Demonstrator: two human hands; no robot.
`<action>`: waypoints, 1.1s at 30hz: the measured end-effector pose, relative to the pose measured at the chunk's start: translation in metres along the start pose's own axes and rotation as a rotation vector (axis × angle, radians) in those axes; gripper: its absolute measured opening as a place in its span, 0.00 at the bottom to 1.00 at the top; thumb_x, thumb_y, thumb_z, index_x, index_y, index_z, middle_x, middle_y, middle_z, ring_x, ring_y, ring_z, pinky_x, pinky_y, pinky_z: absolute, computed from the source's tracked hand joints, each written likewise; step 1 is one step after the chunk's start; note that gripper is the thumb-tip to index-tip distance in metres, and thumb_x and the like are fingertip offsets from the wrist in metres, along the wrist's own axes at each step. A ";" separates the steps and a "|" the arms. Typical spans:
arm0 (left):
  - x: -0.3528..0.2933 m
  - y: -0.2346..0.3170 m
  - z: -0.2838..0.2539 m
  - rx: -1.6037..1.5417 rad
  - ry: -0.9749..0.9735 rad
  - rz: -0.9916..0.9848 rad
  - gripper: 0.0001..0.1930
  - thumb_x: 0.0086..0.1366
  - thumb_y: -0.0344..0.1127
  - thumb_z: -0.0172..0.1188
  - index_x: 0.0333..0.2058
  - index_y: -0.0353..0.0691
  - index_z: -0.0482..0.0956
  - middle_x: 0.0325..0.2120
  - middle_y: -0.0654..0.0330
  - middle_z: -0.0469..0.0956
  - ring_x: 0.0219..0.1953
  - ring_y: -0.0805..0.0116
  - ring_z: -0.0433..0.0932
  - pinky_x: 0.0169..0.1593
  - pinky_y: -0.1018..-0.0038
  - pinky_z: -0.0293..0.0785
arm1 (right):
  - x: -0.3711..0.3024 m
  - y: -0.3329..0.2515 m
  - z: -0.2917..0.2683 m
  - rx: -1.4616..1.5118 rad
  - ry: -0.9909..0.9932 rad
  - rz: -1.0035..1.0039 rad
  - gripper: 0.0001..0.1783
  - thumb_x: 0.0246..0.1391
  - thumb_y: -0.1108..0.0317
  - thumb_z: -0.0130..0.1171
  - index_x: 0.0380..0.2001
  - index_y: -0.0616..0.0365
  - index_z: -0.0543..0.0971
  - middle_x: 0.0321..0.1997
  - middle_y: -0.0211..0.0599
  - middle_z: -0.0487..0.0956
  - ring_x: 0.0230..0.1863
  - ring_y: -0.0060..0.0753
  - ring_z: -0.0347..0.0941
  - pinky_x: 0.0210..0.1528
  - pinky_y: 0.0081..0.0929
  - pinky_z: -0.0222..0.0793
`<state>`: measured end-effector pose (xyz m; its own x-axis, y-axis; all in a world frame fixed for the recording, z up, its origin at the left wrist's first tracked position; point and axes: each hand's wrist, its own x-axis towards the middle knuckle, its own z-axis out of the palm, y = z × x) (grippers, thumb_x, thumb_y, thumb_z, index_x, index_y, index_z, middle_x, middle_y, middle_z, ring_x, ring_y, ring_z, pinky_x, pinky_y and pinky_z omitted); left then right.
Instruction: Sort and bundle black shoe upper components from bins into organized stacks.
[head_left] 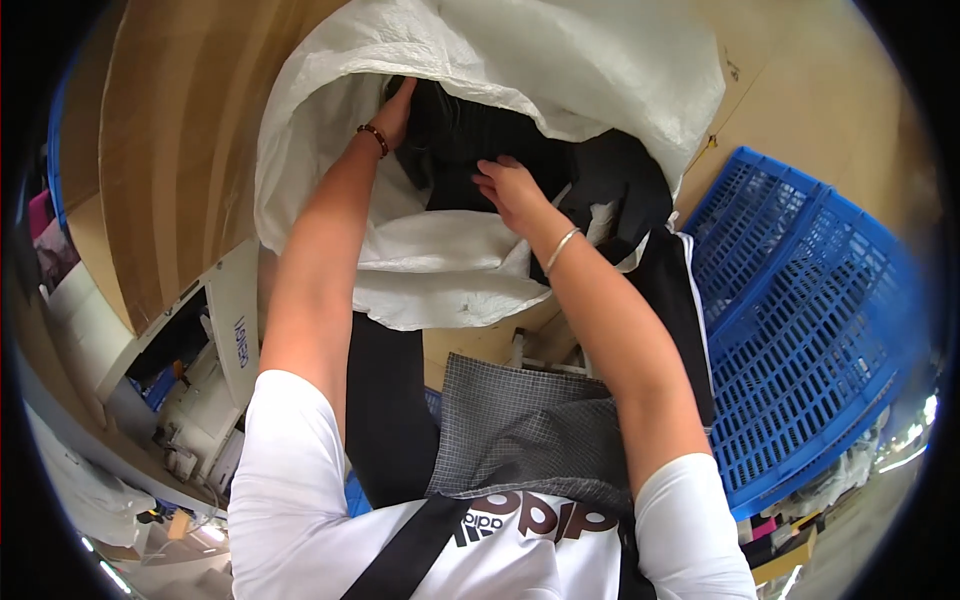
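Observation:
A large white woven sack (310,130) lies with its mouth facing me, and dark black pieces that look like cloth (510,140) fill its opening. My left hand (395,112) reaches inside against the left edge of the black cloth; its thumb points up and the other fingers are hidden. Over the middle of the cloth is my right hand (512,190), its fingers loosely bent and apart, with nothing visible in them. More black cloth (625,190) spills over the right side of the sack's mouth. A grey checked apron (530,420) covers my lap.
Blue slatted plastic crates (800,320) stand close on the right. A tall brown cardboard box (180,150) rises on the left, with a white machine or table (233,330) below it. Metal legs (540,350) show beneath the sack.

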<state>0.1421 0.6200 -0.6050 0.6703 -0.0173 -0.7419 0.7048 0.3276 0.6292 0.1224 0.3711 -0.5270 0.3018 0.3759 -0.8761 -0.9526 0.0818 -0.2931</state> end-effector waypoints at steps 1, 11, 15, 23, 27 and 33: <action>0.001 0.006 0.009 0.050 -0.060 0.002 0.47 0.65 0.69 0.42 0.69 0.37 0.43 0.70 0.57 0.45 0.70 0.64 0.46 0.70 0.69 0.41 | 0.005 0.005 0.000 0.086 0.007 -0.032 0.28 0.56 0.67 0.58 0.57 0.67 0.66 0.58 0.44 0.68 0.58 0.42 0.66 0.63 0.36 0.59; -0.004 0.091 0.023 -0.045 -0.051 0.022 0.38 0.66 0.64 0.45 0.64 0.42 0.60 0.62 0.58 0.65 0.62 0.61 0.65 0.65 0.63 0.59 | -0.023 -0.099 0.033 0.252 -0.221 -0.122 0.31 0.57 0.68 0.56 0.58 0.74 0.60 0.61 0.61 0.60 0.59 0.53 0.64 0.65 0.41 0.61; 0.007 0.111 0.029 -0.053 -0.238 0.010 0.43 0.64 0.70 0.41 0.65 0.40 0.60 0.61 0.53 0.66 0.62 0.59 0.65 0.66 0.64 0.58 | -0.027 -0.136 0.043 0.090 -0.222 -0.130 0.33 0.59 0.68 0.54 0.60 0.78 0.56 0.64 0.67 0.57 0.62 0.54 0.63 0.65 0.40 0.61; 0.016 0.099 0.043 -0.281 -0.531 0.074 0.42 0.63 0.70 0.44 0.63 0.41 0.62 0.61 0.54 0.67 0.62 0.56 0.65 0.66 0.60 0.58 | -0.021 -0.150 0.003 -0.139 -0.223 -0.055 0.32 0.59 0.71 0.52 0.61 0.78 0.55 0.61 0.62 0.63 0.59 0.51 0.67 0.63 0.39 0.65; 0.027 0.101 0.001 -0.467 -0.911 0.021 0.41 0.62 0.69 0.47 0.62 0.41 0.65 0.60 0.54 0.67 0.61 0.56 0.66 0.65 0.58 0.60 | -0.032 -0.104 0.035 0.072 -0.196 -0.224 0.35 0.58 0.73 0.52 0.64 0.74 0.51 0.57 0.52 0.68 0.60 0.47 0.67 0.63 0.37 0.64; 0.016 0.117 0.009 -0.129 -0.228 -0.169 0.43 0.59 0.69 0.51 0.61 0.39 0.67 0.58 0.53 0.70 0.60 0.57 0.68 0.66 0.59 0.60 | -0.006 -0.006 0.032 0.132 -0.112 -0.156 0.38 0.56 0.73 0.54 0.66 0.70 0.51 0.63 0.50 0.65 0.63 0.41 0.64 0.64 0.32 0.59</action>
<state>0.2372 0.6494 -0.5412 0.5913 -0.2883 -0.7532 0.7852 0.4190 0.4560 0.1250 0.3983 -0.5075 0.4469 0.4490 -0.7737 -0.8936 0.2640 -0.3630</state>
